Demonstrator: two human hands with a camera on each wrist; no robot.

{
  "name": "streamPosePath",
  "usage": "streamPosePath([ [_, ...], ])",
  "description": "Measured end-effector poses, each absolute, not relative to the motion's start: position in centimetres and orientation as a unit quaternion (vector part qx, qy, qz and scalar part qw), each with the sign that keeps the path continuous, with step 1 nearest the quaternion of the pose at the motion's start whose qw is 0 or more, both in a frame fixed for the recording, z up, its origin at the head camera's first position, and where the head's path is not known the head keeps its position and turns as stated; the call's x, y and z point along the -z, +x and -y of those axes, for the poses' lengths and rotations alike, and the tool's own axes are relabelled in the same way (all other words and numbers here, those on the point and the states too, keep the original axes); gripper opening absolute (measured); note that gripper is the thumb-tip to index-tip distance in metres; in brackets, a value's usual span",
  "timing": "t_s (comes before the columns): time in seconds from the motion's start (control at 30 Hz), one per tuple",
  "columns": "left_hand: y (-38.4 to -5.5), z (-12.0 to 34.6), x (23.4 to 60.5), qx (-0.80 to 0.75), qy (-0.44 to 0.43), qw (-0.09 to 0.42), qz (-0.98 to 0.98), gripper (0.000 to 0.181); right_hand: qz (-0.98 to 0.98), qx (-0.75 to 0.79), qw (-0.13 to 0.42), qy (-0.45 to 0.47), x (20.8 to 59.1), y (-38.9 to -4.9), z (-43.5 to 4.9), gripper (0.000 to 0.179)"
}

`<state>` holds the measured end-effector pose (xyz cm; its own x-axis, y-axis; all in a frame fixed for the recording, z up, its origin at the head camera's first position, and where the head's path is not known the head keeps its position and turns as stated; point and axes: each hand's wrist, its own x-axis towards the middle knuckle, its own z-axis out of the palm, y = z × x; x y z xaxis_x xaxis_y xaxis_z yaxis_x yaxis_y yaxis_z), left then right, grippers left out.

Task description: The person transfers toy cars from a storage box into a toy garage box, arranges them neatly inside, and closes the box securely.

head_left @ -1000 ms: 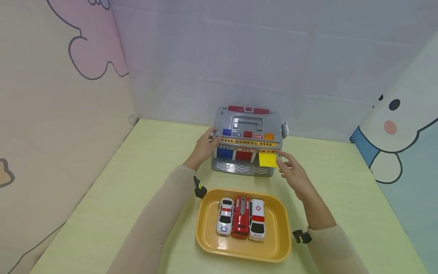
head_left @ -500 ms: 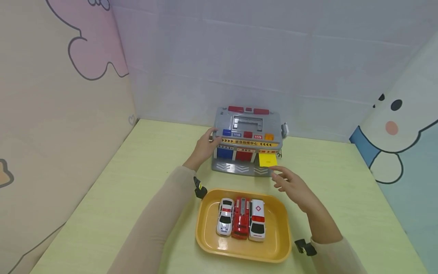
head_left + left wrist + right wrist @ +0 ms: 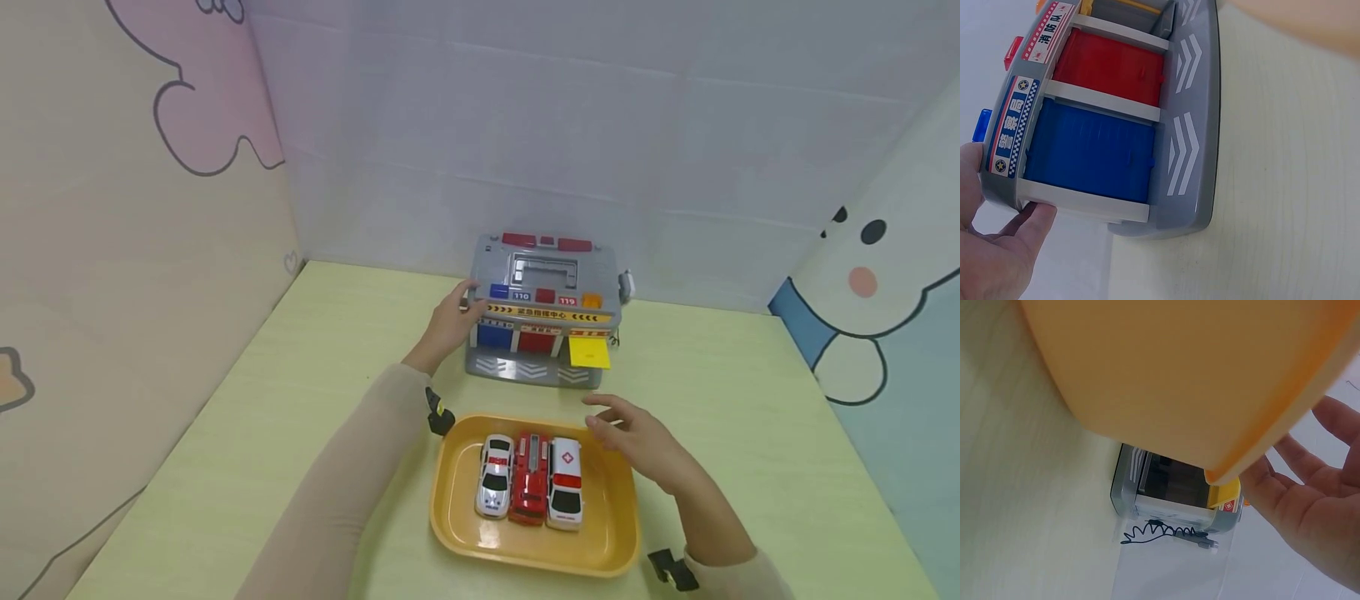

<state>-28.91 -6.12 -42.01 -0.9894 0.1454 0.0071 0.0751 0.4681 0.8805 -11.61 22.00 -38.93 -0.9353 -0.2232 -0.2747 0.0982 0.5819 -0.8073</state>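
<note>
A grey toy emergency station (image 3: pixel 495 262) stands at the back of the table, its yellow door (image 3: pixel 589 352) raised. Its blue door (image 3: pixel 1091 150) and red door (image 3: pixel 1110 69) are down. My left hand (image 3: pixel 448 323) grips the station's left side, thumb and fingers around the edge. Over the back right corner of the yellow tray (image 3: pixel 611 508) hovers my right hand (image 3: pixel 637 443), fingers loosely bent around nothing. Inside the tray lie a white toy police car (image 3: pixel 494 479), a red toy fire truck (image 3: pixel 529 492) and a white toy ambulance (image 3: pixel 565 485), side by side.
A black coiled cord (image 3: pixel 1154 532) hangs at the station's right side, beside a grey handset (image 3: pixel 627 286). Printed cloth walls enclose the pale green table (image 3: pixel 735 417) at the left, back and right.
My right hand has come away from the yellow door and moved down toward me, to the tray's back right corner. The left hand has stayed on the station.
</note>
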Motion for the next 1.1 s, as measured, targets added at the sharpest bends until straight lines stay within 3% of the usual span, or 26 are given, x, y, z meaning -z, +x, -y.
streamPosePath([
  [0.6, -28.5, 6.1, 41.6, -0.509, 0.062, 0.034, -0.858, 0.052, -0.896, 0.396, 0.193, -0.049, 39.8, -10.4, -20.8, 0.039],
  [1.1, -28.7, 6.2, 41.9, -0.514, 0.062, 0.040, -0.854, 0.052, -0.912, 0.332, 0.237, -0.045, 40.4, -11.0, -19.6, 0.044],
])
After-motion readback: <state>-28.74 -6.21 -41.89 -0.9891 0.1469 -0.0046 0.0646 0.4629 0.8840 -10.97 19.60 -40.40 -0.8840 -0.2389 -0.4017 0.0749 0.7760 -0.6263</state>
